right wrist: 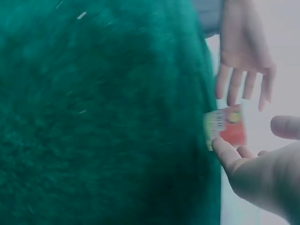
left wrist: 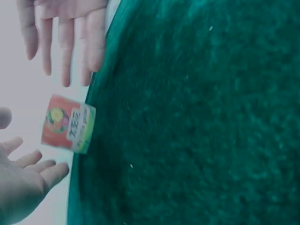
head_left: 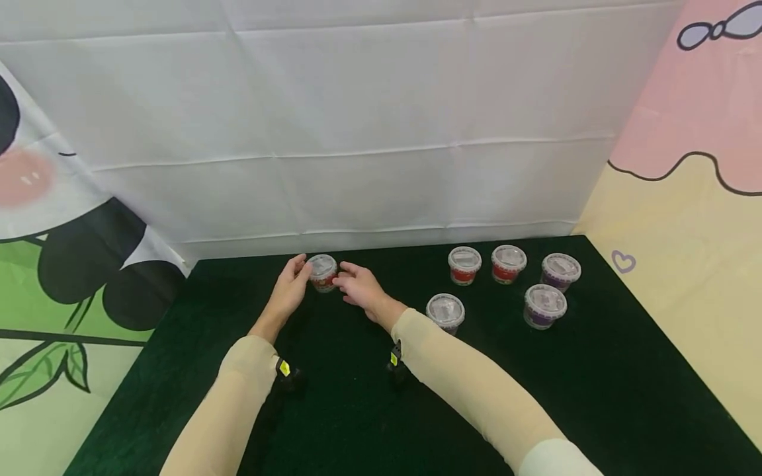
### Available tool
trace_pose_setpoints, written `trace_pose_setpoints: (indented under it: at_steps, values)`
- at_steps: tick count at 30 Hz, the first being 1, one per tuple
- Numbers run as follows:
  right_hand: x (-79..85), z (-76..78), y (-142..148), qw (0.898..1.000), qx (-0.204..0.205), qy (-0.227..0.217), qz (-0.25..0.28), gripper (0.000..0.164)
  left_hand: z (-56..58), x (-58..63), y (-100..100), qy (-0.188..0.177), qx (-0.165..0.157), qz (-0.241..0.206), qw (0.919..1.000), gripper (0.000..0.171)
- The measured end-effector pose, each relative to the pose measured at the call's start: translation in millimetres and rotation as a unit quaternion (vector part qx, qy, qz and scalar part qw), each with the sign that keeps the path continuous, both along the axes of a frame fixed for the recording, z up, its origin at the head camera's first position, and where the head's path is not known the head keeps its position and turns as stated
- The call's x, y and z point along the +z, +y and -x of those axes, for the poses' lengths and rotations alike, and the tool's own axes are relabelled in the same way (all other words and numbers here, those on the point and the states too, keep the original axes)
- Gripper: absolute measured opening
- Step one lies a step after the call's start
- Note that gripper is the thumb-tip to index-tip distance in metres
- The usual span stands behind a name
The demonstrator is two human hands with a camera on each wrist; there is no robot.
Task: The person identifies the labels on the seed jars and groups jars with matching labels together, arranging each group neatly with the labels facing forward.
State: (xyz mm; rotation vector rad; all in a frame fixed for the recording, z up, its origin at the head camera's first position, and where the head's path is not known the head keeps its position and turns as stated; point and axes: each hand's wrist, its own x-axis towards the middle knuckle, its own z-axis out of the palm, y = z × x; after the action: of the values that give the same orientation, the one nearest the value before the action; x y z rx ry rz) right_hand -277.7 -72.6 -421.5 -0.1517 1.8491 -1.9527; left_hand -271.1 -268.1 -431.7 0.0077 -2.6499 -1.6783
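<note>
A small round plastic tub (head_left: 323, 272) with a clear lid and a red band stands near the table's back edge. My left hand (head_left: 290, 285) is beside its left side, fingers extended. On the other side, my right hand (head_left: 363, 288) reaches toward the tub with fingers loosely extended. In the left wrist view, the printed label on the tub (left wrist: 68, 123) faces the camera, and gaps separate it from both hands. The right wrist view is blurred; a finger of the right hand (right wrist: 262, 173) overlaps the tub (right wrist: 226, 125), and I cannot tell whether it touches.
Two more red-banded tubs (head_left: 464, 266) stand at the back right, near two purple-banded ones (head_left: 544, 307). Another lidded tub (head_left: 445, 312) is partly hidden behind the right sleeve. A dark green cloth covers the table (head_left: 345, 410); a white curtain (head_left: 369, 198) hangs behind it.
</note>
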Motion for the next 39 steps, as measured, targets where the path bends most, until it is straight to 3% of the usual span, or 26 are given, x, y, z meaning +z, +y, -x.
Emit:
trace_pose_setpoints:
  at_steps: [3, 7, 10, 14, 20, 25, 28, 33, 39]
  values:
    - [16.9, 2.3, 16.1, 1.0, 0.01, 0.012, 0.004, 0.057, -2.9, 12.0, 11.1, 0.041, -0.004, 0.077, 0.9961, 0.06]
    - [38.3, 7.3, 47.7, 0.996, 0.036, 0.073, -0.049, 0.059, -8.8, 26.5, 27.0, 0.101, -0.022, 0.129, 0.9862, 0.063]
    - [46.7, 8.8, 72.9, 0.985, 0.045, 0.139, -0.089, 0.061, -14.2, 35.4, 39.2, 0.133, -0.038, 0.135, 0.9812, 0.066]
    - [49.7, 6.9, 105.3, 0.968, 0.045, 0.224, -0.103, 0.063, -19.2, 44.8, 56.4, 0.165, -0.06, 0.131, 0.9757, 0.068]
    - [44.9, -3.7, 146.4, 0.933, 0.069, 0.331, -0.119, 0.064, -25.2, 48.6, 84.9, 0.189, -0.105, 0.118, 0.969, 0.068]
    - [31.8, -17.0, 177.1, 0.915, 0.091, 0.371, -0.13, 0.063, -32.9, 43.9, 111.9, 0.174, -0.142, 0.12, 0.9671, 0.069]
    - [21.2, -24.0, 193.6, 0.914, 0.087, 0.369, -0.146, 0.063, -39.7, 39.5, 128.5, 0.149, -0.17, 0.112, 0.9676, 0.069]
    - [0.9, -34.3, 214.6, 0.924, 0.092, 0.339, -0.153, 0.067, -52.0, 27.1, 151.6, 0.088, -0.218, 0.086, 0.9682, 0.067]
    - [-15.0, -42.4, 235.1, 0.933, 0.139, 0.3, -0.145, 0.083, -60.1, 12.1, 172.3, 0.033, -0.267, 0.059, 0.9614, 0.07]
